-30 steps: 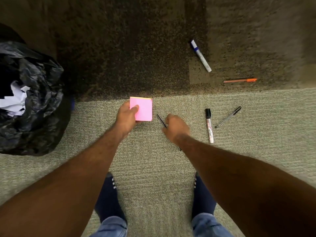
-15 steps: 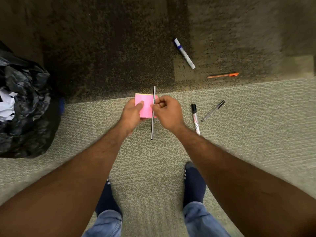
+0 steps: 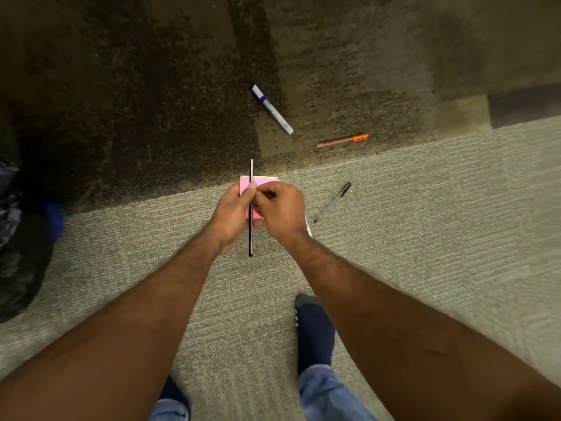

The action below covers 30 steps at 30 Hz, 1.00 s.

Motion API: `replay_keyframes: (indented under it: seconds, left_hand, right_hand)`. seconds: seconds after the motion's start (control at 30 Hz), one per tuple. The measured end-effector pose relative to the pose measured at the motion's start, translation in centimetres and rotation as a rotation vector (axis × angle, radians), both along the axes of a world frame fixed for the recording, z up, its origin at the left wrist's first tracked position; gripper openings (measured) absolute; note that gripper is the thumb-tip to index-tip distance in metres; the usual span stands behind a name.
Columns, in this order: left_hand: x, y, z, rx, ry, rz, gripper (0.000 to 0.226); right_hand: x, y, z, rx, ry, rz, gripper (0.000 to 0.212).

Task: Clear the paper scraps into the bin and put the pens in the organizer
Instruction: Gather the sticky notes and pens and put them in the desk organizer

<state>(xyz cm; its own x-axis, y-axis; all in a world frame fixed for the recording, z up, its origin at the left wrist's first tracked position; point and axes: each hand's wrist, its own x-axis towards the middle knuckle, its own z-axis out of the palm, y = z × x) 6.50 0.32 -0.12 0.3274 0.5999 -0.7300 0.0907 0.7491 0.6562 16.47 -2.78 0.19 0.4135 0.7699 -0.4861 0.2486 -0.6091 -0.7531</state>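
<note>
My left hand holds a pink sticky-note pad at mid-frame, above the carpet. A thin black pen lies upright across the pad, under my left thumb. My right hand is pressed against the left one, its curled fingers pinching the pen at the pad. On the floor lie a white marker with a blue band, an orange pen and a clear pen with a black cap. A sliver of another marker shows behind my right wrist. No organizer is in view.
A black bin bag sits at the left edge, with a blue object beside it. The floor is dark carpet at the back and pale carpet in front. My feet in navy socks stand below my arms.
My right hand picked the black pen off the carpet and brought it to the pad. Both hands now meet, with my left thumb over the pen. The view shifted right, so the bin bag slid towards the edge.
</note>
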Motion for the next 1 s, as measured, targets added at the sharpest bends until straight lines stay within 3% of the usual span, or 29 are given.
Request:
replay_keyframes:
  seconds: [0.1,0.2,0.33,0.53,0.77,0.9,1.0]
  left_hand:
    - [0.5,-0.2,0.0,0.023,0.038,-0.041,0.02]
    - [0.7,-0.3,0.0,0.015,0.074,-0.044,0.029]
    - [0.7,-0.3,-0.5,-0.01,0.113,-0.006,0.032]
    - [0.4,-0.2,-2.5,-0.035,0.127,-0.028,0.029]
    - [1.0,0.9,-4.4,-0.023,0.138,-0.037,0.023]
    - [1.4,1.4,-4.6,-0.011,0.136,-0.032,0.021]
    - [1.5,1.4,-4.4,-0.008,0.144,-0.007,0.02]
  right_hand:
    - [1.3,-0.9,0.4,-0.004,0.077,0.068,0.014]
    - [2.6,-1.9,0.5,0.02,0.119,-0.012,0.017]
    - [5.2,-3.6,-0.8,0.005,-0.036,-0.158,0.013]
    - [8.7,-5.7,-5.1,-0.394,-0.26,0.065,0.017]
    - [8.5,-3.7,-7.9,-0.424,-0.425,0.194,0.029]
    - [8.0,-3.3,-7.8,-0.419,-0.385,0.203,0.026]
    - [7.7,-2.9,-6.6,-0.265,-0.128,-0.074,0.018]
